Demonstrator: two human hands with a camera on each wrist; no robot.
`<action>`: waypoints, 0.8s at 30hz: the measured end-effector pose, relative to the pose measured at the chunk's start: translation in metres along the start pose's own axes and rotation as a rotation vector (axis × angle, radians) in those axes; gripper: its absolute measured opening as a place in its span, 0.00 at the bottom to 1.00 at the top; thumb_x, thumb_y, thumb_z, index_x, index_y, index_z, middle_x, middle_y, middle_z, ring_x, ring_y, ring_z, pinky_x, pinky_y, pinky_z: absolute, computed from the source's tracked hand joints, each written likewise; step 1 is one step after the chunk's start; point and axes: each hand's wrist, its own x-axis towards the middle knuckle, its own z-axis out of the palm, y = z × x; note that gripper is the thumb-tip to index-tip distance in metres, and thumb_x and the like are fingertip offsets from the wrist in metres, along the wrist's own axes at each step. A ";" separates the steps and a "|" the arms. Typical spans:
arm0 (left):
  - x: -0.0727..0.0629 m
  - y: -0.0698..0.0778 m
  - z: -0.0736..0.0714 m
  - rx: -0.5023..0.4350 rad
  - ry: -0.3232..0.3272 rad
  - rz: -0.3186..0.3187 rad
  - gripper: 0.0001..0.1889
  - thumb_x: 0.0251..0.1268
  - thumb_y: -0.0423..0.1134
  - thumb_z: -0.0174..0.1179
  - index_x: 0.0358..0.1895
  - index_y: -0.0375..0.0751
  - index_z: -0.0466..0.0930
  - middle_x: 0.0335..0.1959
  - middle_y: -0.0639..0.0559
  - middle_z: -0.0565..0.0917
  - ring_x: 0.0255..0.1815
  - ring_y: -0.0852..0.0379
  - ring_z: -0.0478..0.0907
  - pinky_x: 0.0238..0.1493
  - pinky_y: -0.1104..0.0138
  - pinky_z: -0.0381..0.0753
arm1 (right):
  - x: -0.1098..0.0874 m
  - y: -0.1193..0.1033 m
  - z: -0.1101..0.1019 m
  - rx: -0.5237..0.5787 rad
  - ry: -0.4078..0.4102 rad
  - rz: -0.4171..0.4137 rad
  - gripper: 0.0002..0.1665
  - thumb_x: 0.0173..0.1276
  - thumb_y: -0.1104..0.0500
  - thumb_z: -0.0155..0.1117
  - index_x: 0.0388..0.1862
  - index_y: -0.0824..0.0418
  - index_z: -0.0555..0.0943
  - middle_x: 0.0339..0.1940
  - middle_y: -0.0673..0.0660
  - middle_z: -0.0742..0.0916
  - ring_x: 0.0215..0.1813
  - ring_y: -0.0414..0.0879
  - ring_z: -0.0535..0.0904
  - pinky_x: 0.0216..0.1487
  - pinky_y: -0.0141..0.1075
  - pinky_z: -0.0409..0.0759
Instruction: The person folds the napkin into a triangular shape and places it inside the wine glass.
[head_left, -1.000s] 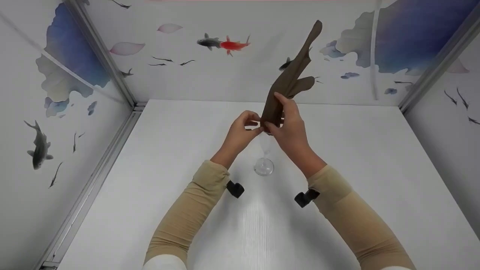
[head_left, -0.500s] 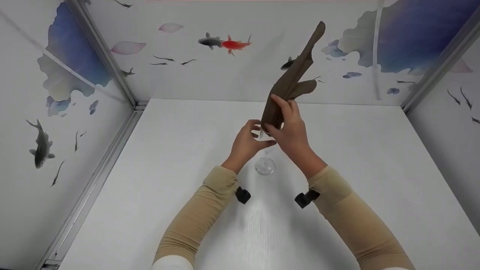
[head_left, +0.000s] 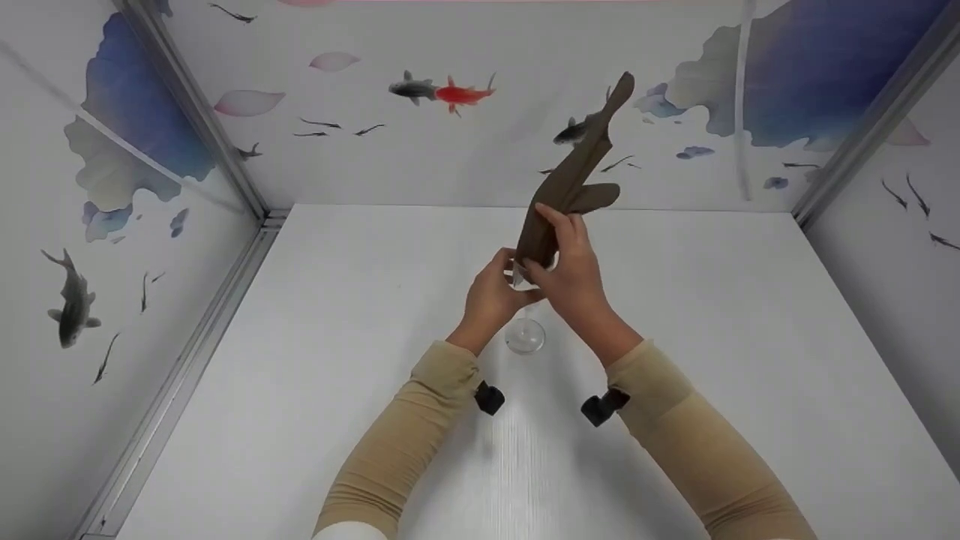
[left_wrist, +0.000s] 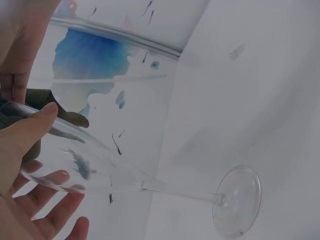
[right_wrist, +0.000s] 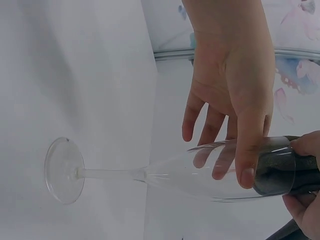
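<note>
A brown folded cloth napkin (head_left: 559, 191) rises from the mouth of a clear champagne flute (left_wrist: 125, 165), its upper part spreading into two leaf-like points. In the right wrist view the napkin's lower end (right_wrist: 275, 172) sits inside the top of the bowl. My left hand (head_left: 495, 296) holds the flute's bowl, thumb on one side and fingers on the other. Higher up, my right hand (head_left: 574, 266) pinches the napkin close to the rim. The flute's round foot (head_left: 525, 335) shows below the hands, while the hands hide most of the bowl in the head view.
A white table (head_left: 337, 300) lies beneath the hands. White panels painted with fish and blue leaves stand around it, with a metal rail (head_left: 202, 352) along the left side. Small black cameras are worn on both wrists.
My left hand has shifted right and lower, from the napkin's lower edge onto the flute's bowl. The napkin and right hand now appear lower in the head view.
</note>
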 end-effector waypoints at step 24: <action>-0.001 0.000 -0.001 -0.045 -0.019 0.012 0.33 0.49 0.50 0.76 0.57 0.49 0.70 0.49 0.52 0.79 0.46 0.57 0.76 0.44 0.65 0.77 | 0.009 -0.006 -0.009 -0.050 0.091 -0.041 0.25 0.62 0.68 0.70 0.59 0.57 0.79 0.51 0.61 0.75 0.49 0.48 0.79 0.45 0.37 0.82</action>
